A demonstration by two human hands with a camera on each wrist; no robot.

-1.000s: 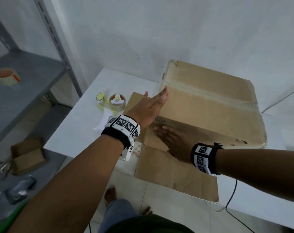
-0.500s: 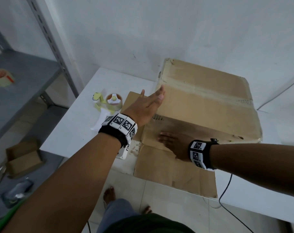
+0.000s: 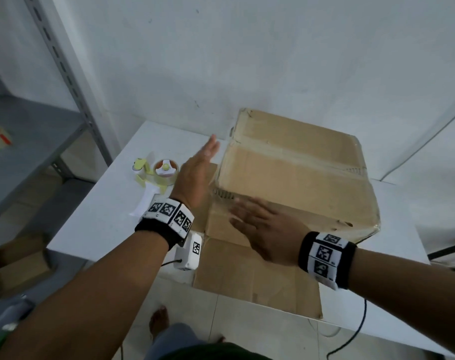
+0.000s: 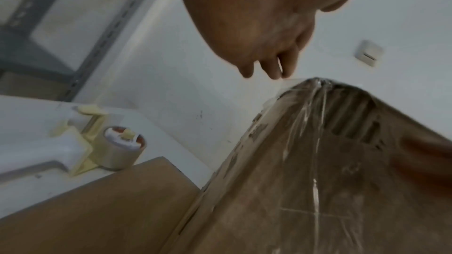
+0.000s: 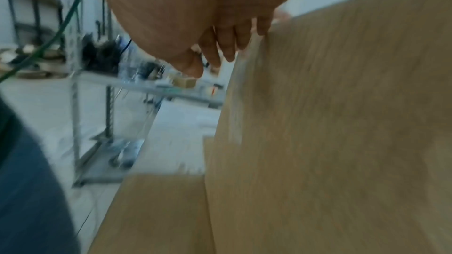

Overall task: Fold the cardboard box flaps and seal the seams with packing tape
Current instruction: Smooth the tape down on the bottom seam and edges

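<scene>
- Nearest us, a loose flap (image 3: 257, 279) of the cardboard box (image 3: 294, 175) hangs over the near edge of the white worktop (image 3: 96, 224).
- Our right hand (image 3: 266, 229) lies flat on the box's near side, fingers straight, grasping nothing.
- Our left hand (image 3: 195, 175) is by the box's left side, fingers straight, holding nothing.
- Farther left lies the tape dispenser (image 3: 156, 178).

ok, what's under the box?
The box sits on flat cardboard spread over the white table; that sheet sticks out at the near and left sides. Whatever lies beneath the box's middle is covered.
</scene>
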